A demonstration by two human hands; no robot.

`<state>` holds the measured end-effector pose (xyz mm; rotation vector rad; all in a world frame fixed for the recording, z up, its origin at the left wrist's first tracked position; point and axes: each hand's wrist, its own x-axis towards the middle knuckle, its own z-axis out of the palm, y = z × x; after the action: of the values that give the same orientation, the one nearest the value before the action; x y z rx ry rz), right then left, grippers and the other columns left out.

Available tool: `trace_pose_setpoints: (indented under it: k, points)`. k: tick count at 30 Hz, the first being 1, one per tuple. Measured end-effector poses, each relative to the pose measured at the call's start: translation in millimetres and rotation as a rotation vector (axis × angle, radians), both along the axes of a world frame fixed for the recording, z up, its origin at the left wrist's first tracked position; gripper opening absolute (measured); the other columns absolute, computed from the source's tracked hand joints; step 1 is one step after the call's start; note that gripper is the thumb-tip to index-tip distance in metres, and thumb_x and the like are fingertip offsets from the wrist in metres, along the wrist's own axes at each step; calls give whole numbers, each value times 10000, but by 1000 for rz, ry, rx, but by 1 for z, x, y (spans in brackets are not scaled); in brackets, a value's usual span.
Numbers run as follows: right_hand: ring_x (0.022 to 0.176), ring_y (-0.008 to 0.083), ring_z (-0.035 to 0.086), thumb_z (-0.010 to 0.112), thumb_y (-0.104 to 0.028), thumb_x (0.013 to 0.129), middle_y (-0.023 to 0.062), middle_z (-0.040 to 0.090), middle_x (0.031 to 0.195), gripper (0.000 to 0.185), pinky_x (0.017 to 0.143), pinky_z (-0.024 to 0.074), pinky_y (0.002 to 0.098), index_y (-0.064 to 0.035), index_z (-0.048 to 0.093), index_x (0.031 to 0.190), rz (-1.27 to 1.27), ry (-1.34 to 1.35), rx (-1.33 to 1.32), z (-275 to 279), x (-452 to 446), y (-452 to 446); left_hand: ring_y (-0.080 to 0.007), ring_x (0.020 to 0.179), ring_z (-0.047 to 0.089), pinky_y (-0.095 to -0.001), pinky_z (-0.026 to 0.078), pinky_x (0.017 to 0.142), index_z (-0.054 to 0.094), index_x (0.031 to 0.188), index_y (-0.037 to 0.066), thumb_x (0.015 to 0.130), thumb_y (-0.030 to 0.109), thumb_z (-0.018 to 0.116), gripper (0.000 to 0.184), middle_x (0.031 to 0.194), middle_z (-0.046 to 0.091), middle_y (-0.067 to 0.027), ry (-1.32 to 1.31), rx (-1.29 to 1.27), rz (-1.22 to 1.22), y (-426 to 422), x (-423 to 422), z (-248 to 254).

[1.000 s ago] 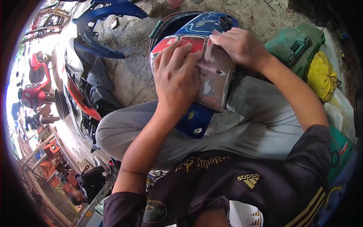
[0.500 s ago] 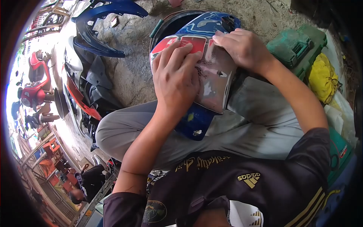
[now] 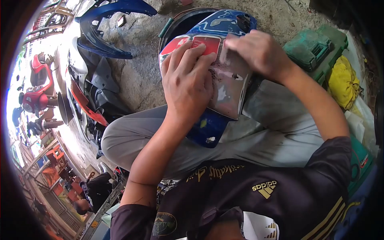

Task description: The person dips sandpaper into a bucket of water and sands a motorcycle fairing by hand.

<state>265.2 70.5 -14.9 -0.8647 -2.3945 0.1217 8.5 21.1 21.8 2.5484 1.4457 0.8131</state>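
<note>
A curved motorcycle body panel [image 3: 226,96] rests over my lap, its surface red at the far left and scuffed grey-brown over the rest, with pale patches and a pinkish strip. Blue plastic shows beyond its far end and under its near end. My left hand [image 3: 187,78] grips the panel from above, fingers bent over the red and grey area, thumb side partly hidden. My right hand [image 3: 258,52] is curled at the panel's far right edge, fingertips pressed together near the pinkish strip. Whatever it pinches is too blurred and covered to make out.
Blue fairing parts [image 3: 106,48] and other panels [image 3: 102,82] lie on the concrete at left. At right sit a green tool case [image 3: 310,50] and a yellow bundle [image 3: 343,82]. A red motorcycle [image 3: 40,88] and a person [image 3: 98,190] are farther left.
My right hand has shifted slightly right along the panel's far edge and looks more blurred. My left hand stays almost where it was, and the panel has barely moved.
</note>
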Motion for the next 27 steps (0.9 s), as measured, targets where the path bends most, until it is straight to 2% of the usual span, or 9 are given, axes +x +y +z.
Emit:
trace_pose_setpoints:
  k: [5,8,9,12,14,19,22,25,27]
  points:
    - [806,296,739,639,-198,974,102,806,1085,309,756,593,430,-67,728,1239,167,-95,-38,19,-15,-30,-341,1344,649,-518,479,1107,797,1152,130,785,40,766,379,1280,737,-72,-16,1,-2,2,-3,0]
    - [788,291,723,636,-199,964,99,779,1013,292,749,592,437,-63,734,1203,18,27,5,-5,1,1,-341,1339,654,-513,481,1104,799,1151,133,783,39,765,382,1280,738,-68,-4,3,-2,0,-1,0]
    - [789,294,721,631,-199,971,101,770,999,283,748,591,442,-68,730,1202,67,55,-109,6,-8,-14,-341,1338,655,-512,482,1103,799,1151,134,783,40,766,382,1279,738,-68,-8,8,-3,-1,0,0]
    - [801,333,724,613,-212,1002,117,768,1004,266,747,590,455,-77,715,1207,157,-89,-84,22,-15,-27,-339,1336,655,-508,483,1099,800,1148,136,784,41,765,377,1276,738,-68,-8,7,2,5,-2,2]
    - [871,356,755,591,-228,1017,129,765,988,250,788,604,476,-71,720,1164,16,-13,-115,-4,1,8,-337,1337,655,-507,484,1096,801,1145,136,786,42,765,373,1272,737,-69,-10,-10,-1,3,-3,1]
    - [899,370,783,639,-203,1002,140,797,1070,254,799,628,474,-70,733,1198,151,52,-180,13,-9,-10,-337,1330,657,-504,485,1084,802,1139,135,790,39,762,365,1267,739,-72,-27,4,-7,5,-3,1]
    - [962,367,783,649,-139,985,162,792,1061,244,839,615,475,-44,740,1191,33,60,-173,-2,2,7,-338,1324,662,-499,485,1081,803,1140,135,789,36,763,367,1270,745,-72,-16,-8,4,4,-3,2]
    - [917,381,790,659,-139,984,187,786,1043,226,773,630,478,-35,727,1173,178,57,-262,13,-11,-17,-335,1319,666,-498,486,1080,804,1135,134,784,34,767,367,1271,748,-70,-23,-7,1,5,-4,1]
    - [919,374,786,641,-119,988,176,781,1008,220,794,629,471,-37,727,1173,71,114,-233,-5,2,9,-333,1321,667,-498,485,1083,804,1135,134,784,33,770,367,1271,747,-67,-22,-2,2,7,-4,-2]
